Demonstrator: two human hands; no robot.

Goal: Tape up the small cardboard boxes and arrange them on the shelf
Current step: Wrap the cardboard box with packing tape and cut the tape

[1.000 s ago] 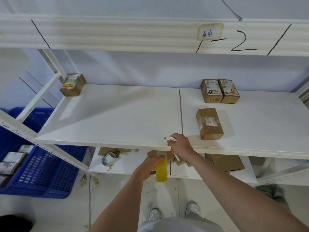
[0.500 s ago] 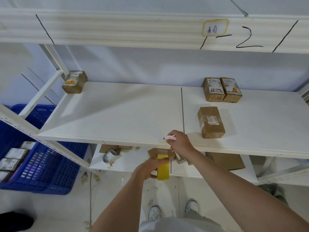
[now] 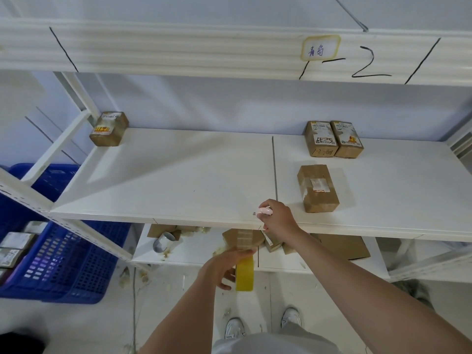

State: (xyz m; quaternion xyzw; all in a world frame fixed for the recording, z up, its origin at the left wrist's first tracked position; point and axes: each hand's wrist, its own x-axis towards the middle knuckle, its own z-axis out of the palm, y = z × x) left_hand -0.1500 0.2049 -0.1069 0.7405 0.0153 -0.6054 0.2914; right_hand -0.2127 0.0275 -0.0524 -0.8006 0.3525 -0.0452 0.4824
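Observation:
My left hand (image 3: 221, 267) grips a yellow tape roll (image 3: 244, 276) below the front edge of the white shelf (image 3: 178, 180). A strip of tape runs from the roll up onto a small cardboard box (image 3: 241, 238), which is just under the shelf edge and partly hidden by it. My right hand (image 3: 281, 219) is at the shelf edge above that box and holds a small pink cutter (image 3: 264, 211). One taped box (image 3: 318, 189) lies on the shelf right of my right hand. Two boxes (image 3: 333, 139) stand side by side at the back, and another box (image 3: 108, 129) is at the back left.
A blue crate (image 3: 63, 264) with several small boxes stands on the floor at the left. The lower shelf carries another tape roll (image 3: 163, 242), flat cardboard (image 3: 343, 245) and scraps. A slanted shelf brace (image 3: 55, 149) crosses at the left.
My left hand and the tape roll have dropped a little below the shelf edge. My right hand with the cutter stays at the edge.

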